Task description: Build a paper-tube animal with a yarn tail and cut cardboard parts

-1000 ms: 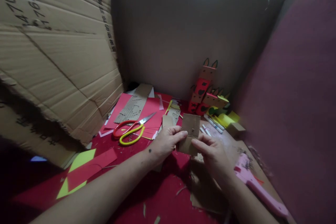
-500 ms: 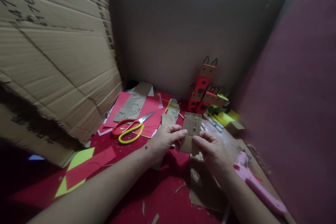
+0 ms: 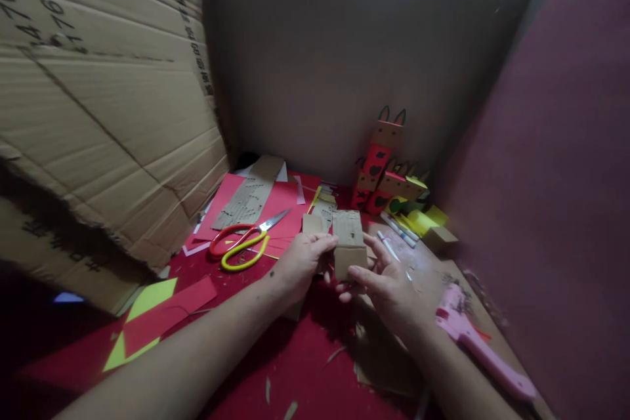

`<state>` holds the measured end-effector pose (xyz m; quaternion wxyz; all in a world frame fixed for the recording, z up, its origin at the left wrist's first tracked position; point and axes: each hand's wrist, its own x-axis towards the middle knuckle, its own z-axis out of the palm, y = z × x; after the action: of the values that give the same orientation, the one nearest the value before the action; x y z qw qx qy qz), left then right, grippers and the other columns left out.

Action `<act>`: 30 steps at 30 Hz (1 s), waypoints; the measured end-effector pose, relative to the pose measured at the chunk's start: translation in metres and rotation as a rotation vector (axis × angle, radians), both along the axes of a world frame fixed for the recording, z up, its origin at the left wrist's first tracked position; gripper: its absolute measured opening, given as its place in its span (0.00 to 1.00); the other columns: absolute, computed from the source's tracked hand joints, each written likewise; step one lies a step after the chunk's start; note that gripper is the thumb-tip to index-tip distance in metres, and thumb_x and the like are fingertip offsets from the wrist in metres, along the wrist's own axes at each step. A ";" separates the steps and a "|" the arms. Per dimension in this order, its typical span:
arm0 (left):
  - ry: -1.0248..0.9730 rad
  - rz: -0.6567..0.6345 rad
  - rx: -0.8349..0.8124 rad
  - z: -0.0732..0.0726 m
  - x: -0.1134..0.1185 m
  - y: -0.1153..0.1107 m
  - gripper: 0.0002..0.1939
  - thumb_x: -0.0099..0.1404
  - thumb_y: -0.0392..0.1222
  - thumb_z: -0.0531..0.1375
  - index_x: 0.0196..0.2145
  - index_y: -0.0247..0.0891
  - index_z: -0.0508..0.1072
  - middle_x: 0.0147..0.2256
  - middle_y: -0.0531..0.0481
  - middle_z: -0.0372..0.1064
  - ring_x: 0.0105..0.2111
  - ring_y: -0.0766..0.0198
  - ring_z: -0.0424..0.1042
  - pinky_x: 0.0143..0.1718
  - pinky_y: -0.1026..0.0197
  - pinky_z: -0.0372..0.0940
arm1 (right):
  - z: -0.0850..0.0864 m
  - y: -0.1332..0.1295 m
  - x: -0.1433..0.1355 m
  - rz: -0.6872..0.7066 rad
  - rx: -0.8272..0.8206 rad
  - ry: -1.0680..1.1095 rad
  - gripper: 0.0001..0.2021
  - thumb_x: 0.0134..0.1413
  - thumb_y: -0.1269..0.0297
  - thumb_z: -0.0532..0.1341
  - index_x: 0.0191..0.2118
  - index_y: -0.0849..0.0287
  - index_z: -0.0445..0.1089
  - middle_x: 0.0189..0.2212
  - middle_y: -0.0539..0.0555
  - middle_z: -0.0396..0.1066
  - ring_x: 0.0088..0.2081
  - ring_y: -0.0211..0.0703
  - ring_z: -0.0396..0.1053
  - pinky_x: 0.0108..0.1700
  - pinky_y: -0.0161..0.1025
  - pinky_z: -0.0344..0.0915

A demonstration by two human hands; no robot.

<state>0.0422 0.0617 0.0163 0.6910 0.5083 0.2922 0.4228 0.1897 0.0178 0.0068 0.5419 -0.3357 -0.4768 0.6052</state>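
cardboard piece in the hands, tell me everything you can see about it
The cardboard piece is small, brown and looks like corrugated board, folded across its middle: the upper panel tilts away and shows rows of small marks or holes, the lower panel faces the camera, plain. It is held up above the red table covering. The left hand pinches its left edge, and the right hand supports it from below and the right.

Matt brown corrugated cardboard piece (image 3: 349, 244), rough-faced and dotted with small holes. Scissors (image 3: 245, 240) with glossy red and yellow plastic handles, bright metal blades. Smooth matt red paper sheets (image 3: 275, 205) beneath. Pink plastic glue gun (image 3: 480, 349), smudged. Fuzzy red cloth over the tabletop (image 3: 300, 367). Creased corrugated cardboard wall (image 3: 108, 98).
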 end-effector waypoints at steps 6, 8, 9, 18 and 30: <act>0.007 0.139 0.013 -0.004 0.002 0.004 0.12 0.56 0.44 0.58 0.20 0.33 0.67 0.15 0.54 0.63 0.14 0.72 0.61 0.16 0.68 0.57 | 0.001 -0.001 -0.001 -0.052 0.104 -0.051 0.32 0.45 0.69 0.65 0.57 0.46 0.55 0.28 0.48 0.73 0.23 0.39 0.71 0.27 0.38 0.70; 0.000 0.146 0.025 -0.003 0.003 0.004 0.12 0.55 0.44 0.59 0.20 0.33 0.67 0.16 0.54 0.64 0.14 0.72 0.62 0.17 0.68 0.57 | 0.001 -0.001 -0.001 -0.015 0.103 -0.082 0.19 0.45 0.68 0.65 0.47 0.53 0.67 0.28 0.50 0.73 0.24 0.38 0.71 0.27 0.37 0.69; -0.002 0.143 0.030 -0.003 0.003 0.004 0.12 0.55 0.44 0.59 0.21 0.33 0.67 0.17 0.54 0.65 0.14 0.72 0.62 0.17 0.68 0.58 | 0.001 -0.001 0.000 0.006 0.091 -0.093 0.13 0.46 0.68 0.64 0.41 0.57 0.71 0.28 0.52 0.73 0.25 0.38 0.71 0.28 0.37 0.69; 0.093 0.035 0.057 -0.001 0.003 0.003 0.16 0.55 0.49 0.58 0.21 0.32 0.65 0.16 0.52 0.64 0.13 0.71 0.63 0.16 0.68 0.58 | 0.003 -0.004 -0.001 0.013 0.047 -0.113 0.09 0.50 0.63 0.61 0.36 0.62 0.72 0.26 0.55 0.72 0.27 0.40 0.69 0.28 0.37 0.67; 0.649 0.281 0.406 0.018 -0.040 0.021 0.17 0.61 0.51 0.49 0.37 0.34 0.66 0.29 0.46 0.68 0.27 0.63 0.70 0.24 0.62 0.65 | 0.033 -0.023 0.009 -0.586 0.888 -0.780 0.07 0.50 0.70 0.60 0.33 0.52 0.75 0.38 0.52 0.73 0.55 0.51 0.57 0.59 0.56 0.44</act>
<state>0.0024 0.0826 0.0343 0.3841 0.6966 0.4722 0.3799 0.1984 -0.0055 0.0403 0.5585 -0.3908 -0.7316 0.0122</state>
